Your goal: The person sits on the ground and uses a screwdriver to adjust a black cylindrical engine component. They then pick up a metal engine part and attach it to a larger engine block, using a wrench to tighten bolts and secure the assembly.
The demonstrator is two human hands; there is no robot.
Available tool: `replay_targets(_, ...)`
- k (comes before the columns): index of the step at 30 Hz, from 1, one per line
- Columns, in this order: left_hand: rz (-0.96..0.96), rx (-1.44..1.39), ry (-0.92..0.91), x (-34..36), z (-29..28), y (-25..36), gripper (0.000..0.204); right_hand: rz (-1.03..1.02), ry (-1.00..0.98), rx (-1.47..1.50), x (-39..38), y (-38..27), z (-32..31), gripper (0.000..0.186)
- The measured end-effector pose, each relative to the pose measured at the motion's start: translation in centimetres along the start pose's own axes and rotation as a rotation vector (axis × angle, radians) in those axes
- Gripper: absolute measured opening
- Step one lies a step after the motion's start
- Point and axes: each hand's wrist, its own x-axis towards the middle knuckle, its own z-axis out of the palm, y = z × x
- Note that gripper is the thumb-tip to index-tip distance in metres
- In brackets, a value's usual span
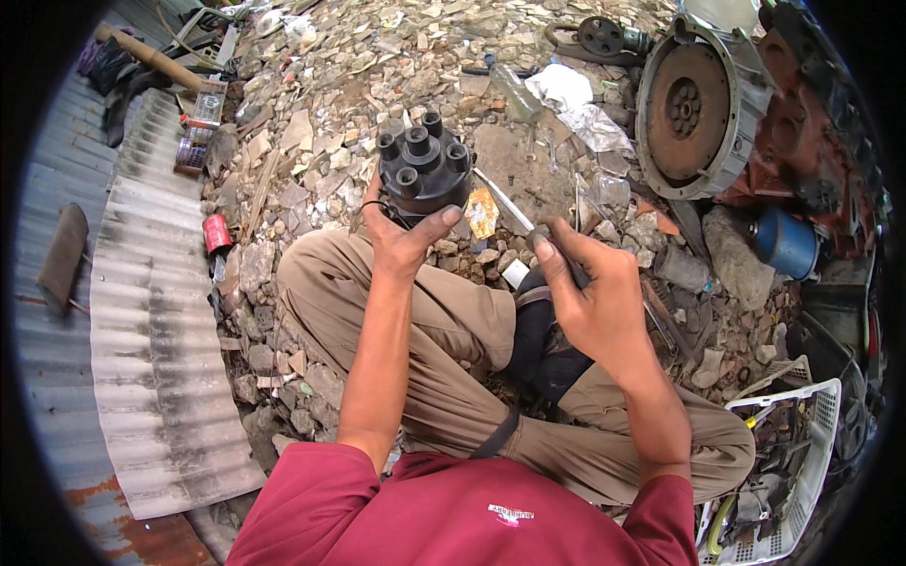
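Note:
My left hand is closed around a black distributor cap, held up over my crossed legs. Several round towers stand up from the cap, one of them in the middle. Part of its lower side is hidden by my thumb and palm. To the right, my right hand grips the dark handle of a screwdriver. Its pale metal shaft slants up and left, and its tip is close to the cap's right side; I cannot tell whether they touch. A rusty, yellowish flat piece lies on the ground beyond the shaft.
Corrugated sheets line the left side, with a red can beside them. Broken stones cover the ground. At right stand a large flywheel housing, a blue cylinder and a white plastic basket of parts. A clear bottle lies ahead.

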Motion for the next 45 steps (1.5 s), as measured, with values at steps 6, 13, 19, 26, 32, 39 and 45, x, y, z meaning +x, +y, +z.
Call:
replay_targets(6, -0.026, 0.044, -0.026, 0.2, 0.4, 0.6, 0.085, 0.322, -0.134, 0.349, 0.6, 0.9, -0.5, 0.035)
replay_targets(13, -0.007, 0.043, -0.016, 0.2, 0.4, 0.6, 0.086, 0.489, -0.222, 0.625, 1.1, 1.7, -0.6, 0.034)
replay_targets(19, 0.013, 0.077, -0.043, 0.3, 0.7, 1.0, 0.081, 0.575, -0.239, 0.774, 1.2, 2.4, -0.7, 0.035)
replay_targets(26, -0.094, -0.169, 0.134, 0.3, 2.2, -1.0, 0.053, 0.477, -0.27, 0.242, 2.7, 0.5, -4.8, 0.046)
replay_targets(32, -0.431, -0.481, 0.08, -0.5, 3.5, -1.7, 0.069, 0.402, 0.01, 0.389, 3.5, 3.7, -4.7, 0.05)
replay_targets(39, -0.48, -0.586, 0.087, -0.5, 5.0, -2.2, 0.074, 0.202, 0.155, 0.456, 0.7, 6.8, 6.8, 0.048)
replay_targets(45, -0.45, -0.615, 0.095, -1.1, 4.7, -2.4, 0.079, 0.157, 0.147, 0.607, 0.5, 6.5, 7.9, 0.081)
